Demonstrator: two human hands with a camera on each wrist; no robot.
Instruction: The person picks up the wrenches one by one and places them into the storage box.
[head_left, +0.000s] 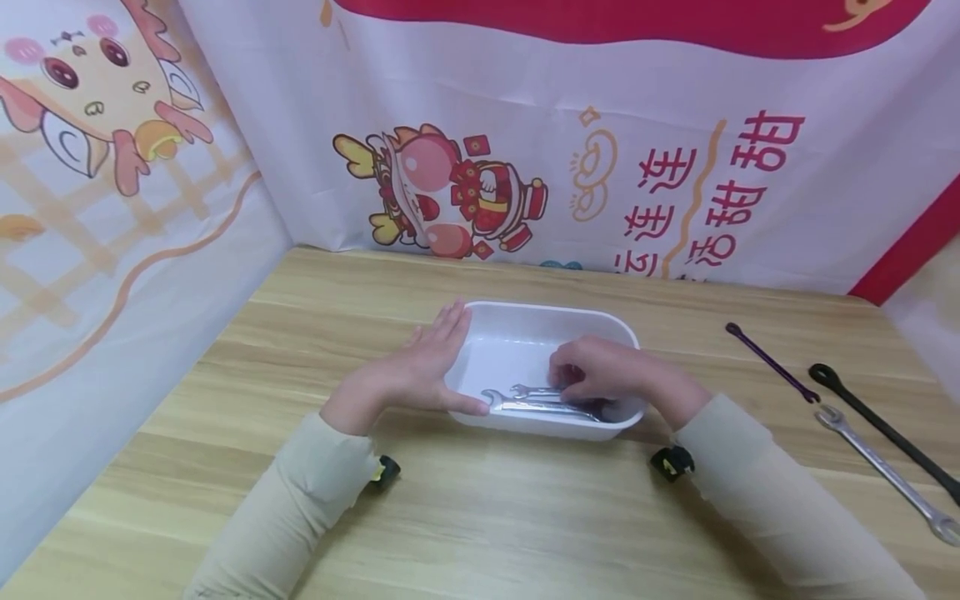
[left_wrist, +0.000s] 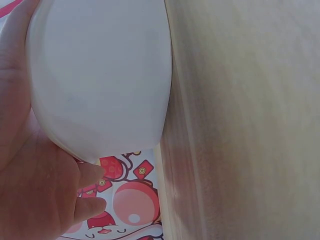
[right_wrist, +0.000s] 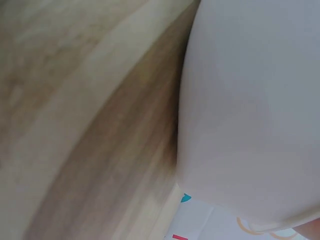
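1. The glossy white, rounded rectangular tray (head_left: 540, 427), probably plastic, sits on the light wood-grain surface (head_left: 480, 517); it looks light and fairly stiff, so it may skid when pushed; its end walls seem the natural hold.
2. The left grip (head_left: 423, 364) is spread around the tray's left end, thumb along the near rim, fingers against the end wall — more a brace than a clasp.
3. The long silver metal wrench (head_left: 536, 406) and the short silver metal wrench (head_left: 531, 390) lie inside the tray by its near wall; both should be rigid, dense for their size and hard to damage, though the polished shanks could slip; mid-shank, near the balance point, looks best.
4. The right grip (head_left: 600, 369) is curled inside the tray over the wrenches' right ends — whether it pinches one I cannot tell; its own wrist view shows mainly tray wall.
5. The slim purple metal wrench (head_left: 772, 362) lies well apart at right; its thin shank suggests a fingertip hold.
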